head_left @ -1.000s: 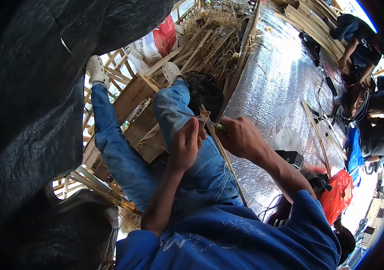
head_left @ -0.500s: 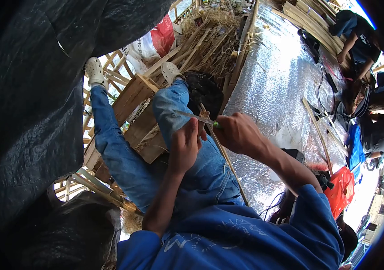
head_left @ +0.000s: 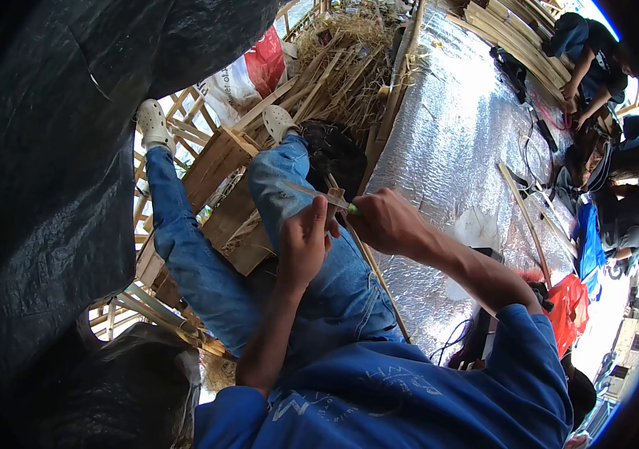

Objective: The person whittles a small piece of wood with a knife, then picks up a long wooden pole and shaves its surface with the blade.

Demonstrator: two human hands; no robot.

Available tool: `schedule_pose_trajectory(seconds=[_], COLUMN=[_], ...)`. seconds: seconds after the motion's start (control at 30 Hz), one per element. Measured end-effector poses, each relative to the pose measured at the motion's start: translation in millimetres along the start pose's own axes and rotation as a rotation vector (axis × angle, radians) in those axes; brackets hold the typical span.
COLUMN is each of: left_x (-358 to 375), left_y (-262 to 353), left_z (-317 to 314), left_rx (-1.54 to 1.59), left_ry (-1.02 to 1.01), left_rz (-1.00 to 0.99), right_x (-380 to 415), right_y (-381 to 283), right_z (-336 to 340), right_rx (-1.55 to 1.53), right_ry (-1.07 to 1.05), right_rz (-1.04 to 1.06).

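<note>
Silver foil matting (head_left: 446, 142) lies beside the bamboo strip (head_left: 370, 262); left hand (head_left: 303, 241) clasps its stiff, splintery end, right hand (head_left: 385, 221) closed around a knife (head_left: 319, 194) just above.

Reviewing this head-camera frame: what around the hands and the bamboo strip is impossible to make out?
- Left hand: its back faces the camera, hiding the fingers' grip on the bamboo strip.
- Knife: handle buried in the right hand; only a green end shows.
- Where blade meets strip: too small.
- Strip's lower end: hidden behind the blue sleeve.
</note>
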State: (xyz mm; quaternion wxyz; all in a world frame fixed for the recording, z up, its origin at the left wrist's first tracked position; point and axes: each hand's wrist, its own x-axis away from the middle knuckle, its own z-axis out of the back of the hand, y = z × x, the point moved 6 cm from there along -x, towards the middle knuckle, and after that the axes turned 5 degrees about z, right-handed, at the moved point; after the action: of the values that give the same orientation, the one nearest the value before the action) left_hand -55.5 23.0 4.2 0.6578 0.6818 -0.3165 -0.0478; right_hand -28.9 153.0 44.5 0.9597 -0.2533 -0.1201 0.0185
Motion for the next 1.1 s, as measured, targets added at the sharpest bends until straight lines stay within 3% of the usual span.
schedule_pose_trajectory(seconds=[0.07, 0.1, 0.17, 0.3, 0.37, 0.47, 0.67, 0.8, 0.87, 0.97, 1.1], left_x=[2, 2, 1, -3, -5, -8, -1, -1, -4, -6, -3], left_y=[1, 1, 0, -2, -5, -5, 0, 3, 0, -2, 0], left_z=[1, 1, 1, 2, 5, 4, 0, 2, 6, 5, 0], left_rx=[-0.012, -0.008, -0.021, -0.058, -0.098, -0.016, -0.026, -0.102, -0.084, -0.05, 0.02], left_ry=[0.003, 0.005, 0.003, 0.014, 0.062, -0.013, 0.031, 0.06, 0.052, 0.027, 0.026], left_rz=[-0.064, -0.063, -0.048, -0.043, -0.007, 0.018, -0.047, -0.073, -0.042, -0.011, -0.038], right_x=[4, 3, -2, -8, -10, -13, -2, -10, -15, -16, -9], right_y=[0, -2, -1, 5, 1, 2, 2, 0, 2, 2, 0], right_z=[-1, 0, 0, -7, -7, -4, -6, -2, -8, -3, -2], right_rx=[-0.158, -0.157, -0.064, 0.03, 0.241, 0.261, -0.094, 0.017, 0.187, 0.308, 0.13], right_ry=[0.122, 0.118, 0.029, 0.034, 0.103, 0.149, 0.046, -0.005, 0.093, 0.231, 0.093], right_rz=[0.202, 0.203, 0.109, 0.115, 0.146, 0.016, 0.166, 0.04, 0.145, 0.071, 0.012])
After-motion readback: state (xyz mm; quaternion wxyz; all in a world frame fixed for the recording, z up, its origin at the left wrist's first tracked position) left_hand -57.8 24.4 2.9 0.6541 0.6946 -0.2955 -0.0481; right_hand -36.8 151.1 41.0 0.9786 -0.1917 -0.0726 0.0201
